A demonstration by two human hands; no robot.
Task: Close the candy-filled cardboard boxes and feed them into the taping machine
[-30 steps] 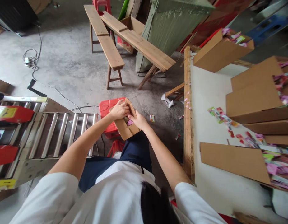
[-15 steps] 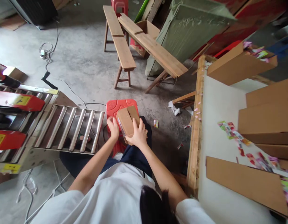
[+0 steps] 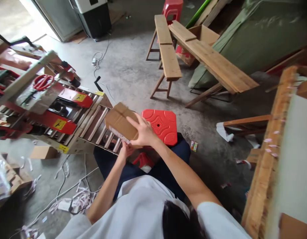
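Note:
A small brown cardboard box (image 3: 120, 121) with its top flaps closed is held over the near end of a metal roller conveyor (image 3: 98, 124). My right hand (image 3: 143, 132) lies flat on the box's top and right side. My left hand (image 3: 126, 149) grips it from below, mostly hidden by the box. A red plastic stool (image 3: 161, 123) stands just right of the box, in front of my knees.
A red tape-sealing machine (image 3: 44, 99) with red scissors (image 3: 42, 81) on it sits at the left. Wooden benches (image 3: 168, 56) stand beyond the stool. A wood-edged work table (image 3: 268, 159) runs along the right. Paper scraps, cables and a small carton (image 3: 42, 152) litter the floor at the lower left.
The box's flaps went from open to closed. Both hands carried the box left from over the stool to the conveyor's end, and my view turned left.

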